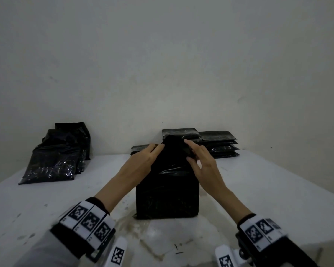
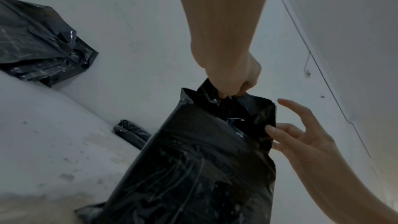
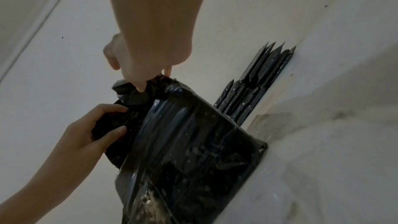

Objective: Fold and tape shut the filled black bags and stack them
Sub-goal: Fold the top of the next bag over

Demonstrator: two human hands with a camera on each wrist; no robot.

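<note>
Black bag's (image 1: pixel 167 191) top pinched between both hands.

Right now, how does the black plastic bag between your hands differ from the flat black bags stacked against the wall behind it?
The upright black plastic bag stands bulky and tall on the white table; the stacked flat black bags lie flat in neat piles.
Its top is loose and crumpled, gripped by the left hand and right hand; theirs look folded shut.
Both are glossy black plastic.
</note>
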